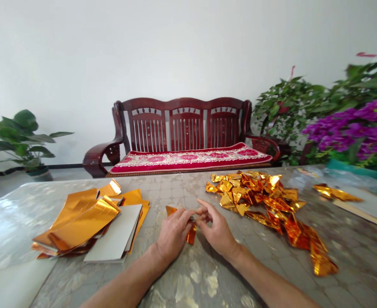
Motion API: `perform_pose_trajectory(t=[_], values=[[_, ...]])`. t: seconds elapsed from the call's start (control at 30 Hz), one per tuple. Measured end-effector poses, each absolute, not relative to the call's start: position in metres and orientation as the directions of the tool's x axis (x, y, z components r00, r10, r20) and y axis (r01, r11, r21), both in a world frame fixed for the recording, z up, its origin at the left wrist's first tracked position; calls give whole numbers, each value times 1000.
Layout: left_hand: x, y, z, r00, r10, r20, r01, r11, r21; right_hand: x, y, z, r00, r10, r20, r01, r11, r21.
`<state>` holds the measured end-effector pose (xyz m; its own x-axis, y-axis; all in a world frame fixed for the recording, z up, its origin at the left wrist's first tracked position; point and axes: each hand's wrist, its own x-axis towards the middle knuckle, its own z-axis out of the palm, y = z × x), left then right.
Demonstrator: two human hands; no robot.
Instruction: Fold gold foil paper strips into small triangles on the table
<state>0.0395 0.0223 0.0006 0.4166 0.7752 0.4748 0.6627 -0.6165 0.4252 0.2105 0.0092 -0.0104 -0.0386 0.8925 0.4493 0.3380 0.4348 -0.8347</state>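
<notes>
Both hands meet over one small piece of folded gold foil paper (191, 235) at the middle of the table. My left hand (175, 233) is curled over it, and a pointed foil corner sticks out past the knuckles at the upper left. My right hand (214, 226) pinches at its right side, index finger stretched toward the left fingers. The hands cover most of the piece. To the left lies a loose stack of flat gold foil sheets (76, 218), some showing a pale backing (116, 231). On the right spreads a heap of folded gold foil pieces (262, 196).
The patterned table (188, 282) fills the foreground. At its right edge are clear plastic wrapping (307, 177), a pale board (371, 207) and purple flowers (355, 128). Behind stands a dark wooden bench (185, 128) with a red cushion. A potted plant (25, 141) stands left.
</notes>
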Motion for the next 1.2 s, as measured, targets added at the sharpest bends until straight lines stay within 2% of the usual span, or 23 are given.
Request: perform_pose_trajectory(t=[0.07, 0.13, 0.27, 0.4, 0.53, 0.67, 0.77, 0.93, 1.03, 1.2], values=[[38, 25, 0, 313, 766, 561, 579, -622, 527, 214, 8, -5, -63, 885, 461, 436, 440, -785], [38, 28, 0, 205, 757, 620, 475, -631, 613, 218, 6, 0, -85, 851, 518, 558, 472, -683], [40, 30, -1, 107, 753, 649, 330, -643, 691, 226, 5, 7, -161, 745, 647, 712, 542, -446], [39, 30, -2, 139, 733, 666, 373, -662, 650, 236, 5, 12, -232, 679, 697, 816, 526, -241], [33, 32, 0, 264, 731, 629, 598, -636, 489, 244, 7, 11, -303, 693, 655, 867, 486, -113], [28, 34, -1, 442, 699, 562, 726, -647, 233, 248, 12, 5, -349, 702, 621, 875, 481, -52], [28, 35, -2, 504, 686, 526, 748, -651, 132, 249, 14, 3, -361, 712, 602, 882, 470, -26], [31, 35, -4, 576, 729, 370, 780, -625, 17, 246, 14, 1, -446, 749, 489, 858, 514, -4], [32, 34, -5, 589, 743, 318, 784, -620, -4, 246, 16, -3, -475, 770, 426, 845, 534, -23], [33, 35, -6, 591, 751, 294, 787, -617, -5, 248, 19, -9, -452, 771, 450, 838, 539, -82]])
